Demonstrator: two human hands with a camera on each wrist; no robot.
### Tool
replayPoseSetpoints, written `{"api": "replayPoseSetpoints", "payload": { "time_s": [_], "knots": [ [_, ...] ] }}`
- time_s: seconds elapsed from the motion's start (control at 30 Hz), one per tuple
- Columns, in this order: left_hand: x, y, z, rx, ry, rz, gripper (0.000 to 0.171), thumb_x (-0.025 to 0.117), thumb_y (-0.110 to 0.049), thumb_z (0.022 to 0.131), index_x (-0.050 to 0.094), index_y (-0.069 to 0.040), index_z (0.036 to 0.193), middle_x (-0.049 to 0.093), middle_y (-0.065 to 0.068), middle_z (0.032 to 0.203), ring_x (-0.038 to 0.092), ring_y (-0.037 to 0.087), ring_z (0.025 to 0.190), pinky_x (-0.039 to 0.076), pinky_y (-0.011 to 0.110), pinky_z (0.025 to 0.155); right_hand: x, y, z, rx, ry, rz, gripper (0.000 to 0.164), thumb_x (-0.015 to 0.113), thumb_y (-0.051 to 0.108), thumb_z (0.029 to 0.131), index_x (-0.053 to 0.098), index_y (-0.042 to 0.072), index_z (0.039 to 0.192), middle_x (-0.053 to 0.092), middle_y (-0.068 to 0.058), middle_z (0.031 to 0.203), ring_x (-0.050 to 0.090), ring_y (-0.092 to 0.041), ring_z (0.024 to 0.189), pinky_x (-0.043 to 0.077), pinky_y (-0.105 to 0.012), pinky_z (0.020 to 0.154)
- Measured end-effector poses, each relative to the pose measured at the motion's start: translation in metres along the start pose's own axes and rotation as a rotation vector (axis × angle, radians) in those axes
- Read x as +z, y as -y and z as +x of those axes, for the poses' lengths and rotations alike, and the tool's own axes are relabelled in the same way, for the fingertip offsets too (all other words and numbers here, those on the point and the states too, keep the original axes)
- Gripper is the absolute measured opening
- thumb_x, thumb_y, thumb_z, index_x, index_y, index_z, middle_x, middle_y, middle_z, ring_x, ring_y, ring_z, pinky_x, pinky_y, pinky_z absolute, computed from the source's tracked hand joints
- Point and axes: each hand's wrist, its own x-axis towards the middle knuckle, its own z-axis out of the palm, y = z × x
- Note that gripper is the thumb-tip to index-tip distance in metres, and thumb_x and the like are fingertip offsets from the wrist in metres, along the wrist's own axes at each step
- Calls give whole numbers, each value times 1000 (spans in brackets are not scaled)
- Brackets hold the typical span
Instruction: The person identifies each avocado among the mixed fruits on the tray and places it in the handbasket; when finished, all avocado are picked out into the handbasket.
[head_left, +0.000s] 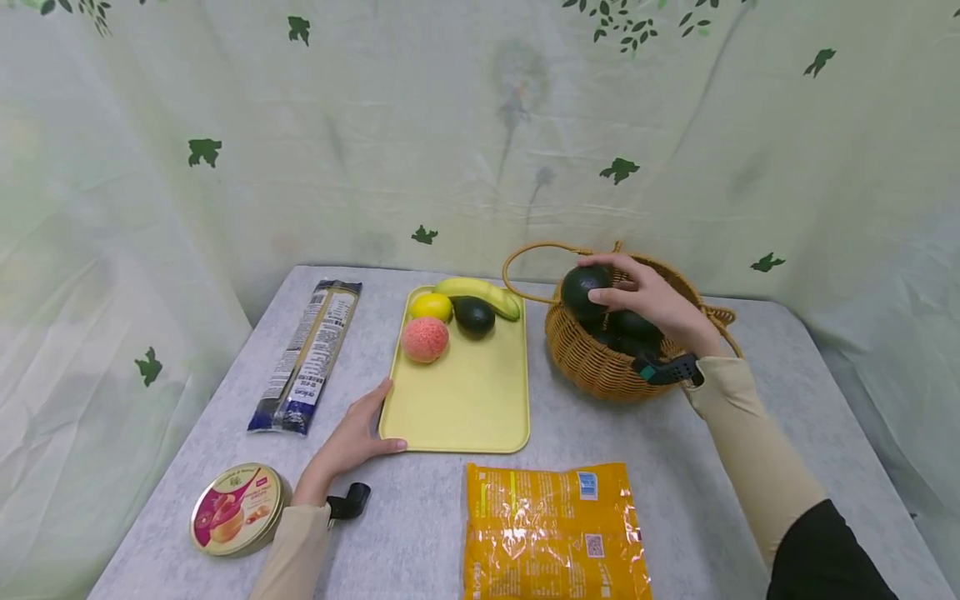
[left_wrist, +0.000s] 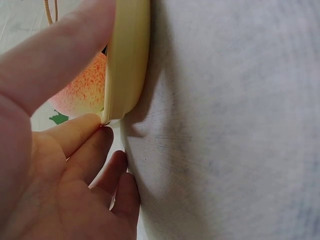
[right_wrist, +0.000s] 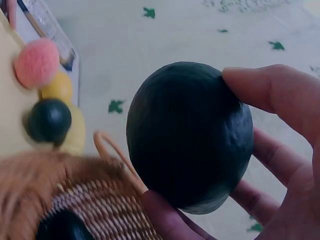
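My right hand [head_left: 656, 304] holds a dark green avocado [right_wrist: 190, 137] between thumb and fingers, just above the left rim of a wicker basket [head_left: 592, 371]. Other dark avocados [head_left: 633, 329] lie inside the basket, partly hidden by the hand. At the near left corner of a yellow tray [head_left: 465, 408], my left hand [head_left: 348, 442] touches the edge with fairly straight fingers and thumb. Towards the tray's far side sit a pink peach [head_left: 424, 340], a yellow lemon [head_left: 431, 307], another avocado [head_left: 473, 317] and a yellow-green banana [head_left: 480, 293].
A long blue-ended packet [head_left: 307, 358] lies left of the tray. Nearer me on the left is a round candy tin [head_left: 236, 510]. An orange plastic bag [head_left: 555, 533] lies at the front. The basket's handle [head_left: 528, 248] arches towards the tray. A leaf-print curtain [head_left: 450, 125] hangs behind the table.
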Motion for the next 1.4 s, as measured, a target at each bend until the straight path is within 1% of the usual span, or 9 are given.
{"api": "replayPoseSetpoints", "payload": {
  "time_s": [0.2,0.3,0.47,0.67,0.77,0.97,1.13,1.23,1.4],
  "knots": [
    [1,0,1,1,4,2,101,82,-24,76,19,8,149,19,26,153,15,46,138,12,58,111,-26,-16,-13,88,-104,-39,56,60,34,95,40,19,145,27,-3,151,50,-29,114,44,-47,93],
    [1,0,0,-2,6,5,101,82,-24,76,19,8,149,19,26,153,15,46,138,12,58,111,-32,-23,-17,124,-134,-45,60,59,35,95,36,13,146,23,-9,153,48,-32,117,44,-49,94],
    [0,0,0,-5,3,16,101,82,-25,76,19,7,149,19,26,153,15,46,138,12,58,110,-36,-34,-15,168,-158,-72,64,57,35,96,32,9,148,17,-15,154,46,-36,119,46,-50,94],
    [0,0,1,2,5,14,101,82,-25,76,19,7,149,19,26,153,15,46,138,12,59,110,-33,-39,-10,213,-184,-79,68,58,37,95,29,8,150,8,-16,157,45,-40,121,43,-53,96],
    [0,0,1,1,4,12,101,82,-25,76,19,7,149,19,26,153,16,46,138,12,59,110,-31,-40,-7,225,-193,-47,67,56,33,97,27,7,151,10,-18,157,44,-42,122,41,-54,98],
    [1,1,1,-4,3,15,101,82,-26,76,19,6,149,18,25,154,15,45,138,12,58,111,-28,-42,-3,214,-203,49,58,50,16,100,25,3,150,13,-19,156,40,-43,128,39,-50,101],
    [1,1,1,0,1,7,102,82,-25,76,18,6,149,18,25,154,15,45,138,12,58,110,-27,-41,-3,202,-169,52,57,51,16,100,26,1,149,23,-23,152,37,-40,130,40,-49,101],
    [1,1,1,3,-1,5,102,82,-25,76,19,7,149,19,26,153,15,45,138,12,59,110,-25,-39,-4,189,-161,75,55,51,18,100,29,1,148,28,-23,148,39,-37,129,41,-47,101],
    [1,1,0,8,-1,4,102,82,-25,76,18,7,149,19,26,153,15,46,138,12,59,110,-19,-29,-7,103,-178,135,47,52,20,100,39,3,142,40,-16,142,49,-30,120,44,-41,99]
  ]
}}
